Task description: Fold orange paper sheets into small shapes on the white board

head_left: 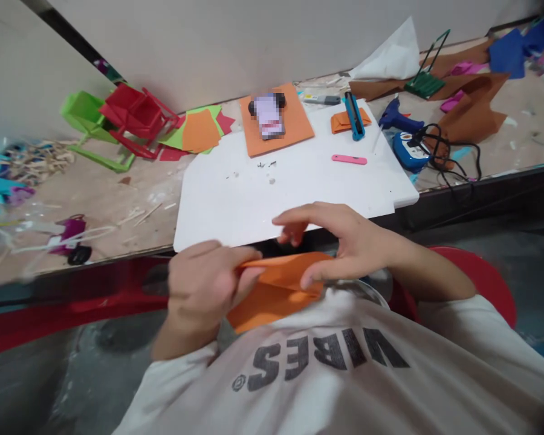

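Observation:
My left hand point(213, 278) is closed on a folded orange craft sheet point(265, 302), pinching its upper left edge between thumb and fingers. The sheet hangs just in front of the shirt, below the table edge. My right hand point(344, 241) is at the sheet's right end, its fingers apart and curved, with the thumb against or just over the orange material. Beyond my hands lies a white board point(236, 199) on the table. On it are a pink cutter point(349, 159), a blue cutter point(354, 115) over a small folded orange piece point(340, 122), and an orange pad point(299, 130).
At the left stand a red miniature chair point(131, 115) and a green one point(84, 115), beside coloured sheets point(202, 130). To the right are a blue glue gun point(401, 118), a blue device with black cable point(410, 151) and brown sheets point(471, 121). A red stool point(485, 278) stands below.

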`<action>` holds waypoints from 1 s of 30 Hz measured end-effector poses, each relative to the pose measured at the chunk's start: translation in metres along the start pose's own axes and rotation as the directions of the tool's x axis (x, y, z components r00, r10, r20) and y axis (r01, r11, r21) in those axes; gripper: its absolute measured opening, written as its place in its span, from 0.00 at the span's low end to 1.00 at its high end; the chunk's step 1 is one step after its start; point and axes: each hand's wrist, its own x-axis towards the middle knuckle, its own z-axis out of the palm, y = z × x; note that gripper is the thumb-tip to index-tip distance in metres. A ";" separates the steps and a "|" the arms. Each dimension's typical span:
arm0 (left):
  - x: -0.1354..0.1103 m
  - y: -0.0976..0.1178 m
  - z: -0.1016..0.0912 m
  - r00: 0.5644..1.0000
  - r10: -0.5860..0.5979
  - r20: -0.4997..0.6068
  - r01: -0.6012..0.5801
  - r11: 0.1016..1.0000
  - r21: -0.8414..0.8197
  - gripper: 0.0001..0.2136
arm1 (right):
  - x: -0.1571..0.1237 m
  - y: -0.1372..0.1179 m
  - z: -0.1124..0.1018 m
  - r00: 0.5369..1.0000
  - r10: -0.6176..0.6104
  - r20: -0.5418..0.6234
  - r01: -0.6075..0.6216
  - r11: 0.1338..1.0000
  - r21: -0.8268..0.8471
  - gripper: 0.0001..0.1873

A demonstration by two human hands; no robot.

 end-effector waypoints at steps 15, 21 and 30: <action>0.092 -0.063 0.119 0.853 0.010 0.522 -0.084 0.989 0.120 0.20 | 0.012 0.109 -0.040 0.738 0.447 -0.505 -0.602 0.775 -0.194 0.45; 0.080 -0.063 0.113 0.794 0.024 0.607 -0.087 0.993 0.075 0.26 | 0.014 0.102 -0.038 0.747 0.433 -0.505 -0.635 0.692 -0.345 0.25; 0.076 -0.056 0.117 0.681 -0.158 0.715 0.007 0.978 0.209 0.39 | 0.019 0.111 -0.038 0.733 0.438 -0.520 -0.669 0.599 -0.440 0.12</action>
